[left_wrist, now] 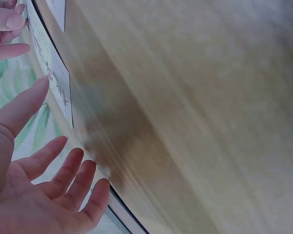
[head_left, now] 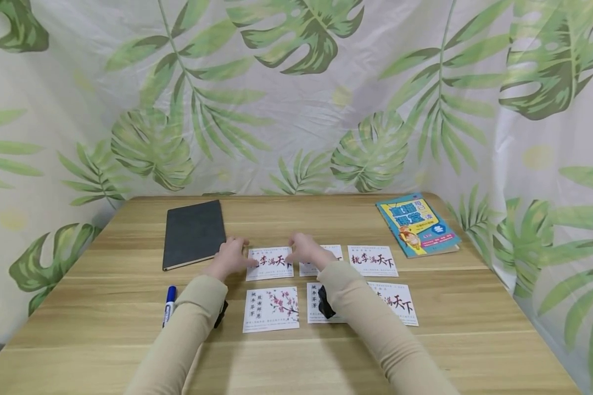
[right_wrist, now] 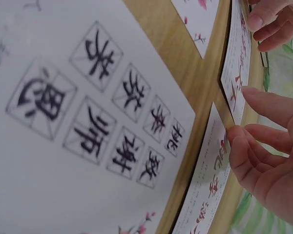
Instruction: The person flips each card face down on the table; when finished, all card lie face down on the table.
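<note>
A white card (head_left: 269, 272) with dark red brush characters lies flat in the back row, between my two hands. My left hand (head_left: 229, 258) is at its left edge, thumb tip over the card's side and fingers loosely spread, as the left wrist view also shows. At the opposite edge is my right hand (head_left: 310, 251), thumb by the card's right end. In the right wrist view its fingers (right_wrist: 241, 151) are bent beside a second red-lettered card (right_wrist: 210, 180), which the hand partly covers in the head view. No card is gripped.
A third red-lettered card (head_left: 373, 261) continues the back row. In front lie a blossom card (head_left: 270, 310), a card (head_left: 316, 316) partly behind my right forearm, and another card (head_left: 400, 304). Around them are a black notebook (head_left: 194, 233), blue marker (head_left: 170, 302) and colourful book (head_left: 417, 225).
</note>
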